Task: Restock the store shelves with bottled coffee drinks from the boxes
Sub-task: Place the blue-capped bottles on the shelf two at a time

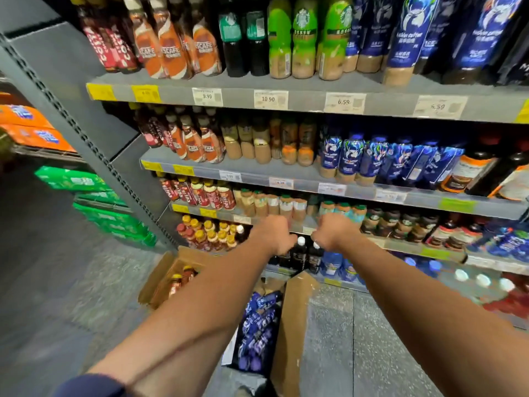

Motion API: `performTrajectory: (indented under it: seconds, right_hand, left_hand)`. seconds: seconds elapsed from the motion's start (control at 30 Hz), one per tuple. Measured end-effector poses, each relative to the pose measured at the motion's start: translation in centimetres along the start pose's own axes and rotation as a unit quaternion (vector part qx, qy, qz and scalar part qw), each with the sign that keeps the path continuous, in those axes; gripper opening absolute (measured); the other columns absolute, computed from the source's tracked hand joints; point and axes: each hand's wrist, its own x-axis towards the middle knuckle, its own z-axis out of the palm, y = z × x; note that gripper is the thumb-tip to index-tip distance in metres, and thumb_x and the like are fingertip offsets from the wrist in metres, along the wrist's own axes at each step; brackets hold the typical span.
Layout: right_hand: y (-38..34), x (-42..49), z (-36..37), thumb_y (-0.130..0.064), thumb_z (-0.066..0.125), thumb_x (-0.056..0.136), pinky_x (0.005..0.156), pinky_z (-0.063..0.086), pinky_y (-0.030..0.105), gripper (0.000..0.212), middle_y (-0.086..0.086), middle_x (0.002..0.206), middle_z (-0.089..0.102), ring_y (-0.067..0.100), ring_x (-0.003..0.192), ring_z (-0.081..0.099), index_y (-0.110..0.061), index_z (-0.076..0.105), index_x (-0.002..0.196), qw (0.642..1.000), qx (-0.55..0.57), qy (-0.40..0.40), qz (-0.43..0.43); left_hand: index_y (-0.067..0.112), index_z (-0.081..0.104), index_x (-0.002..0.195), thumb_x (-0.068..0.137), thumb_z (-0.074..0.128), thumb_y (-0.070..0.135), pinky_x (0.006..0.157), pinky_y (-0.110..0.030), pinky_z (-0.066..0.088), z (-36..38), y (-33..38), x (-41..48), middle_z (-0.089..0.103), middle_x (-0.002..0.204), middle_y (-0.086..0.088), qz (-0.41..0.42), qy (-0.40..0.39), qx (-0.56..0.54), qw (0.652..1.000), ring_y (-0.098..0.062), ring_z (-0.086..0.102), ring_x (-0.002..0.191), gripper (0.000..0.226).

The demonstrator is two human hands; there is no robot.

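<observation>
Hands, left hand point(275, 234), right hand point(333, 231), at shelf edge point(400, 244), grasp unclear, boxes point(292, 325) below.

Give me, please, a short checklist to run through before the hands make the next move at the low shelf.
1. Left hand and right hand reach the low shelf: ok.
2. Firm grip on the black bottles: cannot tell, fingers hidden.
3. Blue bottles left in the open box: ok.
4. Second box open, bottles inside: ok.
5. Free space behind the black bottles: cannot tell, too dark.
</observation>
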Motion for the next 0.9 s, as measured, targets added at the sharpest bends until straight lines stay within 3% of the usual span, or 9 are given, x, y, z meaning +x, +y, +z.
performTrajectory:
  seconds: [0.13,0.3,0.4,0.53,0.6,0.7,0.9]
  right_hand:
    - [-0.2,0.0,5.3,-0.028,0.052,0.088,0.072,0.042,0.032,0.023,0.021,0.104,0.063,0.035,0.096,0.059,-0.006,0.059,0.089,0.999,-0.002,-0.047,-0.028]
    - [-0.7,0.4,11.0,-0.023,0.052,0.085,0.076,0.048,0.032,0.029,0.02,0.11,0.065,0.035,0.103,0.062,-0.004,0.064,0.102,0.995,0.019,-0.096,-0.008]
    - [-1.1,1.0,14.1,-0.024,0.054,0.085,0.08,0.049,0.034,0.03,0.023,0.108,0.065,0.037,0.105,0.06,0.002,0.065,0.098,0.994,0.041,-0.105,0.012]
    - [-2.0,2.1,18.7,-0.025,0.051,0.088,0.083,0.047,0.031,0.034,0.02,0.118,0.062,0.035,0.11,0.058,-0.004,0.063,0.112,0.986,0.075,-0.13,0.071]
    - [-2.5,2.9,21.1,-0.026,0.052,0.089,0.085,0.048,0.031,0.035,0.019,0.119,0.061,0.035,0.11,0.058,-0.006,0.062,0.116,0.979,0.097,-0.147,0.1]
    - [-3.0,4.0,25.1,-0.025,0.052,0.088,0.083,0.048,0.03,0.033,0.018,0.116,0.062,0.034,0.106,0.059,-0.007,0.063,0.113,0.972,0.116,-0.167,0.121]
    - [-1.8,6.9,36.0,-0.016,0.057,0.083,0.068,0.04,0.02,0.022,0.01,0.108,0.066,0.022,0.088,0.059,-0.012,0.066,0.104,0.955,0.132,-0.204,0.167]
  left_hand:
    - [0.01,0.06,0.117,0.091,0.053,0.032,0.086,-0.037,0.047,4.0,-2.3,0.1,0.062,0.117,-0.014,-0.016,-0.044,-0.007,0.999,-0.033,0.056,0.11,0.034]
    - [0.011,0.06,0.117,0.092,0.051,0.03,0.089,-0.037,0.048,8.7,-5.7,0.9,0.064,0.115,-0.014,-0.019,-0.102,-0.007,0.995,-0.032,0.057,0.108,0.033]
    - [0.01,0.06,0.104,0.092,0.048,0.028,0.075,-0.034,0.045,11.4,-7.7,1.8,0.064,0.106,-0.014,-0.026,-0.131,0.001,0.991,-0.032,0.059,0.1,0.025]
    - [0.013,0.059,0.121,0.093,0.049,0.03,0.087,-0.036,0.049,15.1,-11.4,3.7,0.062,0.119,-0.012,-0.019,-0.152,-0.001,0.988,-0.032,0.057,0.109,0.034]
    - [0.015,0.058,0.121,0.093,0.049,0.033,0.085,-0.035,0.051,17.1,-13.6,4.8,0.062,0.118,-0.012,-0.027,-0.173,0.001,0.985,-0.032,0.058,0.107,0.035]
    - [0.013,0.061,0.11,0.091,0.051,0.033,0.085,-0.037,0.052,20.5,-16.9,6.5,0.063,0.115,-0.015,-0.035,-0.187,-0.004,0.982,-0.035,0.059,0.105,0.03]
    - [0.016,0.057,0.121,0.09,0.052,0.028,0.092,-0.037,0.048,30.8,-23.4,8.6,0.061,0.12,-0.012,-0.043,-0.216,-0.022,0.975,-0.032,0.057,0.112,0.034]
